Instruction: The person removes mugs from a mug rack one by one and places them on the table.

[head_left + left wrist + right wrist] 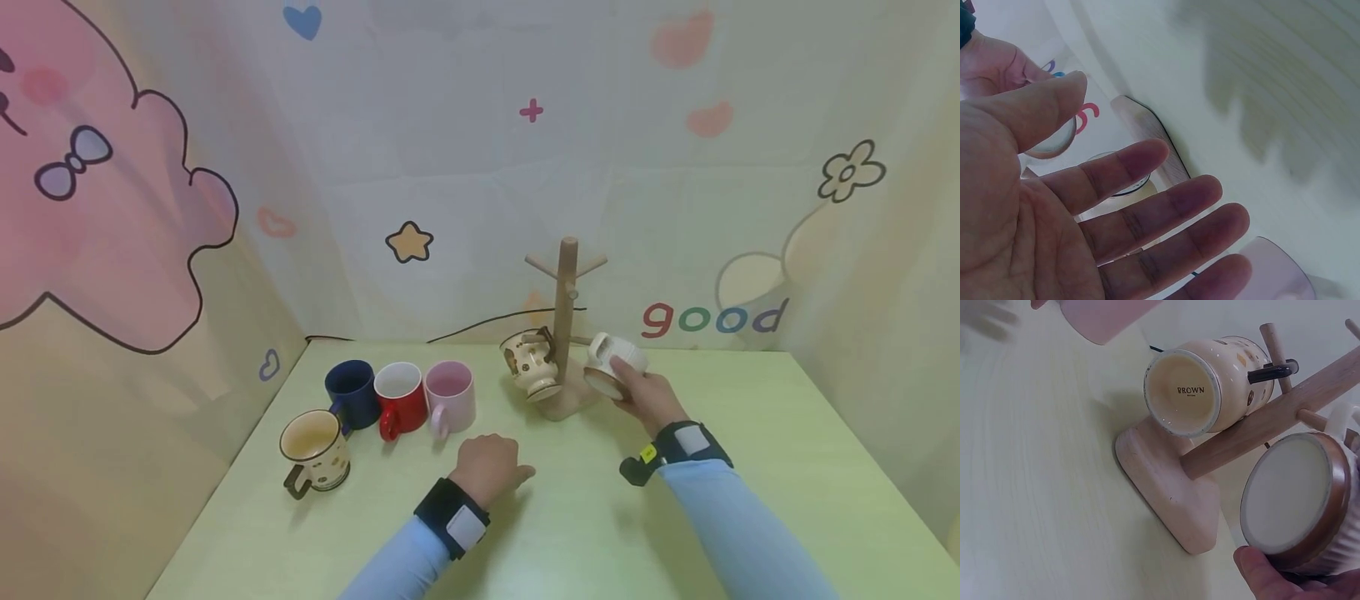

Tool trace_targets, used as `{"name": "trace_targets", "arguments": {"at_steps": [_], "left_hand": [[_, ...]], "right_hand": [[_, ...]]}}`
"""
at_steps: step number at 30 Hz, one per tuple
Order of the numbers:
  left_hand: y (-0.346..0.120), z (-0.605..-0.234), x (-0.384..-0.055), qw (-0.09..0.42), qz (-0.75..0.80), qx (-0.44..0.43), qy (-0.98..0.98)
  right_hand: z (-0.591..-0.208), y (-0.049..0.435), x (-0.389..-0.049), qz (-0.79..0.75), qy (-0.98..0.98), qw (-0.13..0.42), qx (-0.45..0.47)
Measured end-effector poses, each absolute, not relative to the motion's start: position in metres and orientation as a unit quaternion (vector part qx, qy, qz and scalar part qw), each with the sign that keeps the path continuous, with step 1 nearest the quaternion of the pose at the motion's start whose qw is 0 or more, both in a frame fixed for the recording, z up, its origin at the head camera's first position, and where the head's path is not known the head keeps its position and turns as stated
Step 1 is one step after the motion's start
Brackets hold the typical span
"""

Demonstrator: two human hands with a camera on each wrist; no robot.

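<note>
My right hand (651, 398) grips a white ribbed mug (617, 360) with a brown base rim, held tilted beside the wooden mug rack (564, 325). In the right wrist view the mug's handle (1339, 422) is at a lower peg (1313, 419); whether the peg runs through it I cannot tell. A cream patterned mug (1210, 384) hangs by its dark handle on another lower peg. My left hand (489, 468) is over the table, right of the standing mugs, holding nothing; its fingers look extended in the left wrist view.
On the left stand a navy mug (352, 393), a red mug with a white inside (402, 400), a pink mug (452, 398) and a cream mug with a brown handle (317, 450). The rack's upper pegs (591, 267) carry nothing. A printed curtain (465, 167) closes off the back.
</note>
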State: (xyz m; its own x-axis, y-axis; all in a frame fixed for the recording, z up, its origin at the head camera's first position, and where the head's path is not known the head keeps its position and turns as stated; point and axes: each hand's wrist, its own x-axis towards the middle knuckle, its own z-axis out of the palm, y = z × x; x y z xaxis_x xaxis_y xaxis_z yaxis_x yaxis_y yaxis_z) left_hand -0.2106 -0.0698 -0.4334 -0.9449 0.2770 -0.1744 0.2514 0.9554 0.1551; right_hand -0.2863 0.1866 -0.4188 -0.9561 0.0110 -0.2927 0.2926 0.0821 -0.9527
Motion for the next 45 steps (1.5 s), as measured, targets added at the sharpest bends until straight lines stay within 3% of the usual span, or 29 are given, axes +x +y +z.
{"name": "trace_targets", "arguments": {"at_steps": [8, 22, 37, 45], "left_hand": [[-0.074, -0.435, -0.204, 0.088, 0.049, 0.134, 0.986], [-0.084, -0.429, -0.195, 0.063, 0.107, 0.133, 0.983], [-0.09, -0.423, -0.189, 0.109, 0.149, 0.162, 0.969], [-0.085, -0.418, -0.186, 0.125, 0.18, 0.196, 0.956]], "right_hand": [[-0.418, 0.197, -0.262, -0.668, 0.73, 0.088, 0.111], [-0.411, 0.195, -0.219, -0.599, 0.793, 0.012, 0.108], [-0.424, 0.176, -0.168, -0.534, 0.843, -0.034, 0.051], [-0.432, 0.152, -0.155, -0.476, 0.872, -0.106, -0.025]]}}
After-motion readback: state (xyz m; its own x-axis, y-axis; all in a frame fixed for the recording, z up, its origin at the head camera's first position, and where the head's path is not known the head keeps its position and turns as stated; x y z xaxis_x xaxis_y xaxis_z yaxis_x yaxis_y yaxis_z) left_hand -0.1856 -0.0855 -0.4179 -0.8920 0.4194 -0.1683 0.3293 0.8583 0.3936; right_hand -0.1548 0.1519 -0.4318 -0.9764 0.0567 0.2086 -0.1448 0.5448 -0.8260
